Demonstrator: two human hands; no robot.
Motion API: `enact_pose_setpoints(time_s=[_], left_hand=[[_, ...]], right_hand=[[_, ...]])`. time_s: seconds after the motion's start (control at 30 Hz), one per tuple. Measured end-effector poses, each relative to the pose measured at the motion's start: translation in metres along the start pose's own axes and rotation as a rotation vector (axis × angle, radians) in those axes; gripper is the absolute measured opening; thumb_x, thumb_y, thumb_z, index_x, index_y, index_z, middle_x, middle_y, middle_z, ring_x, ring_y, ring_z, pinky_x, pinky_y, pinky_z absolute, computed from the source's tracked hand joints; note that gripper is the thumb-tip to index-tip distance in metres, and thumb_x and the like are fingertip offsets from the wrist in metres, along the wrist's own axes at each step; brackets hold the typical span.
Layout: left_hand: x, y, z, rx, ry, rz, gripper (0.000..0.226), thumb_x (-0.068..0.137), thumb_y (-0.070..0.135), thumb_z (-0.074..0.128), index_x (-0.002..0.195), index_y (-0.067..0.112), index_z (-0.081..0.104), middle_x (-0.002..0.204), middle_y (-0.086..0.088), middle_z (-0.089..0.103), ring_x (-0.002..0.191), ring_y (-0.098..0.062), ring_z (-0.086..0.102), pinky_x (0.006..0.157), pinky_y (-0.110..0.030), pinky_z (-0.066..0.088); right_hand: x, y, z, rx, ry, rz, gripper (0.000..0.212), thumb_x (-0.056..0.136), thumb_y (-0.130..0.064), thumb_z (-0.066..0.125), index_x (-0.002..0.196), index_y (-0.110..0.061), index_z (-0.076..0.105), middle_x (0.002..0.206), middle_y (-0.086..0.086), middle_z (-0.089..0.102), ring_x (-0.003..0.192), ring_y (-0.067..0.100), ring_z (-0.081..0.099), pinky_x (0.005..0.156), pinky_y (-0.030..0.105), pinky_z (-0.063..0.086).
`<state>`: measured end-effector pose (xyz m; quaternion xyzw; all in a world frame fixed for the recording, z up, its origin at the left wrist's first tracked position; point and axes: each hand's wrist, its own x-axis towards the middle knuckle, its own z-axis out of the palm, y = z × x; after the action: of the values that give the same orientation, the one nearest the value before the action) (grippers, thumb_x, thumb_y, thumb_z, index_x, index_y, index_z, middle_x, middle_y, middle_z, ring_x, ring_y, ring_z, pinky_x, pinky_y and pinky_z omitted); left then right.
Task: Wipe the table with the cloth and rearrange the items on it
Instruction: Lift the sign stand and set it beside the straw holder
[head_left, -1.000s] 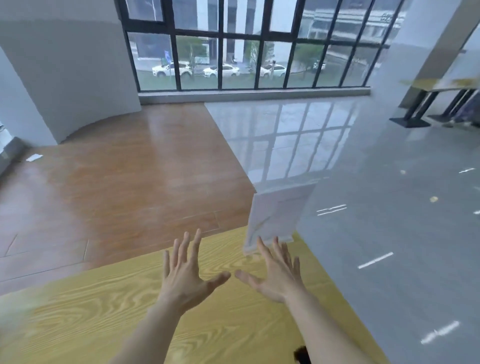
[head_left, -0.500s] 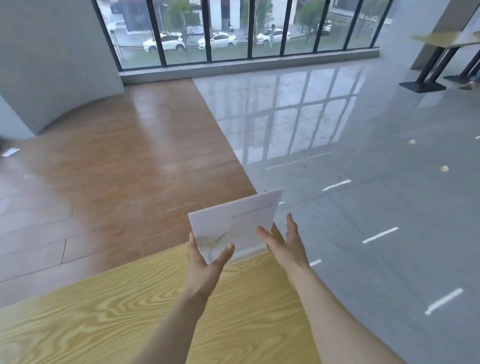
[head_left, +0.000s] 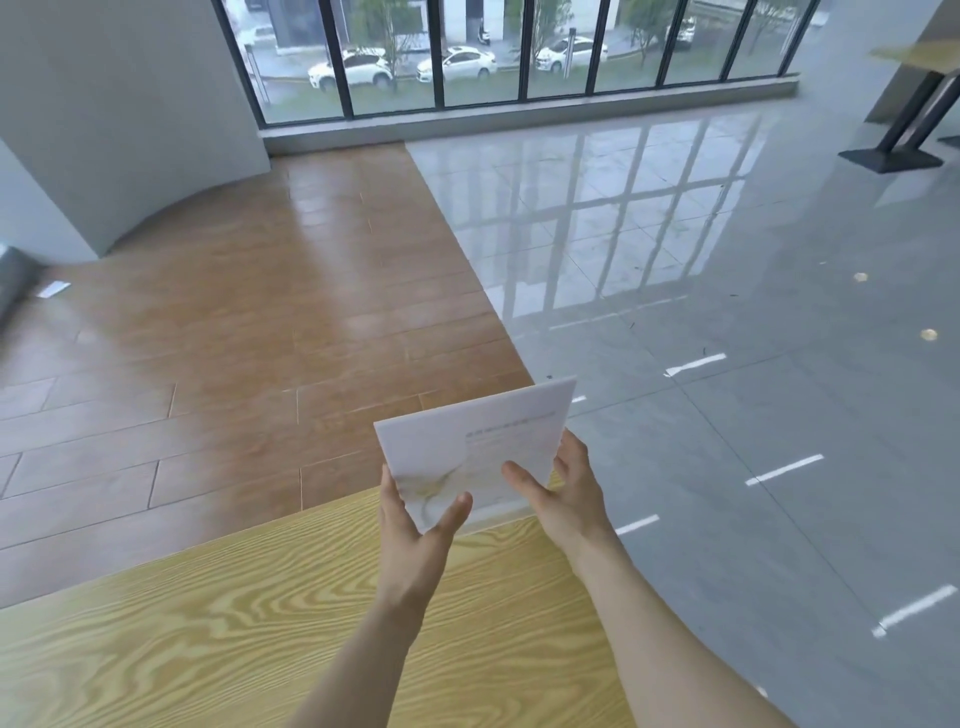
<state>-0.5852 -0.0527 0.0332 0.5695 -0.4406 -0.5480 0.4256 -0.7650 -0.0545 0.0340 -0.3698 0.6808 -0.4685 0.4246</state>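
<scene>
A white acrylic sign card (head_left: 467, 452) with faint print is held tilted above the far right corner of the yellow wood-grain table (head_left: 208, 634). My left hand (head_left: 415, 525) grips its lower left corner, thumb on the front face. My right hand (head_left: 563, 493) holds its right edge, thumb on the front and fingers behind. No cloth is in view.
The table's far edge and right edge meet just under the card. Beyond lie a brown wood floor (head_left: 234, 338) and a glossy grey tile floor (head_left: 727, 312). Another table's black base (head_left: 893, 156) stands far right by the windows.
My two hands reached from open above the table to the standing card, and both have taken hold of it and lifted it off the corner. The view has tilted down.
</scene>
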Motion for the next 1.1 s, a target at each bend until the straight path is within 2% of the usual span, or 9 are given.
enact_pose_setpoints(time_s=[0.17, 0.27, 0.37, 0.53, 0.7, 0.87, 0.97, 1.1], left_hand=[[-0.015, 0.008, -0.035, 0.019, 0.042, 0.011, 0.103, 0.065, 0.059, 0.079, 0.15, 0.052, 0.022, 0.153, 0.019, 0.035, 0.14, -0.005, 0.032, 0.116, -0.047, 0.032], [-0.026, 0.011, -0.072, 0.042, 0.107, 0.019, 0.101, 0.068, 0.061, 0.078, 0.151, 0.051, 0.021, 0.158, 0.02, 0.032, 0.147, -0.009, 0.028, 0.118, -0.05, 0.031], [-0.045, 0.014, -0.12, 0.07, 0.209, 0.04, 0.09, 0.076, 0.055, 0.076, 0.149, 0.051, 0.024, 0.153, 0.02, 0.039, 0.144, -0.009, 0.034, 0.113, -0.046, 0.035], [-0.086, 0.009, -0.222, 0.098, 0.332, 0.012, 0.093, 0.069, 0.068, 0.07, 0.149, 0.049, 0.026, 0.153, 0.018, 0.042, 0.144, -0.011, 0.036, 0.114, -0.052, 0.037], [-0.141, -0.003, -0.34, 0.062, 0.472, 0.019, 0.085, 0.074, 0.056, 0.072, 0.148, 0.039, 0.034, 0.144, 0.014, 0.048, 0.138, -0.011, 0.042, 0.111, -0.047, 0.04], [-0.204, -0.023, -0.462, 0.057, 0.594, -0.018, 0.077, 0.086, 0.036, 0.072, 0.153, 0.033, 0.032, 0.149, 0.012, 0.045, 0.139, -0.013, 0.042, 0.112, -0.044, 0.038], [-0.245, -0.039, -0.532, 0.059, 0.694, -0.056, 0.078, 0.084, 0.031, 0.071, 0.152, 0.035, 0.033, 0.15, 0.009, 0.048, 0.139, -0.018, 0.044, 0.111, -0.048, 0.04], [-0.304, -0.062, -0.613, 0.023, 0.791, -0.098, 0.076, 0.077, 0.032, 0.066, 0.147, 0.04, 0.038, 0.143, 0.011, 0.054, 0.133, -0.017, 0.05, 0.106, -0.05, 0.045]], right_hand=[[-0.024, -0.009, 0.02, -0.063, -0.034, -0.021, 0.085, 0.075, -0.053, 0.083, 0.145, -0.042, 0.037, 0.141, -0.021, 0.056, 0.138, 0.003, 0.044, 0.113, 0.041, 0.042], [-0.044, -0.016, 0.047, -0.085, -0.04, -0.029, 0.071, 0.074, -0.05, 0.085, 0.132, -0.04, 0.047, 0.13, -0.022, 0.062, 0.134, 0.009, 0.051, 0.108, 0.041, 0.046], [-0.075, -0.029, 0.086, -0.097, -0.069, -0.049, 0.064, 0.075, -0.045, 0.086, 0.128, -0.035, 0.051, 0.126, -0.02, 0.063, 0.129, 0.011, 0.054, 0.105, 0.036, 0.047], [-0.138, -0.047, 0.165, -0.152, -0.139, -0.138, 0.056, 0.076, -0.044, 0.086, 0.12, -0.037, 0.052, 0.11, -0.03, 0.059, 0.122, 0.014, 0.059, 0.103, 0.039, 0.05], [-0.217, -0.06, 0.263, -0.229, -0.256, -0.184, 0.053, 0.076, -0.047, 0.085, 0.116, -0.035, 0.051, 0.109, -0.025, 0.06, 0.119, 0.013, 0.059, 0.1, 0.038, 0.051], [-0.304, -0.065, 0.367, -0.294, -0.355, -0.198, 0.053, 0.078, -0.044, 0.085, 0.115, -0.028, 0.049, 0.108, -0.014, 0.061, 0.116, 0.014, 0.06, 0.095, 0.037, 0.051], [-0.356, -0.062, 0.427, -0.338, -0.43, -0.211, 0.057, 0.079, -0.043, 0.084, 0.119, -0.023, 0.051, 0.115, -0.004, 0.064, 0.117, 0.017, 0.061, 0.094, 0.036, 0.05], [-0.424, -0.052, 0.497, -0.385, -0.536, -0.225, 0.059, 0.079, -0.045, 0.083, 0.122, -0.022, 0.051, 0.119, -0.001, 0.064, 0.117, 0.017, 0.062, 0.094, 0.036, 0.051]])
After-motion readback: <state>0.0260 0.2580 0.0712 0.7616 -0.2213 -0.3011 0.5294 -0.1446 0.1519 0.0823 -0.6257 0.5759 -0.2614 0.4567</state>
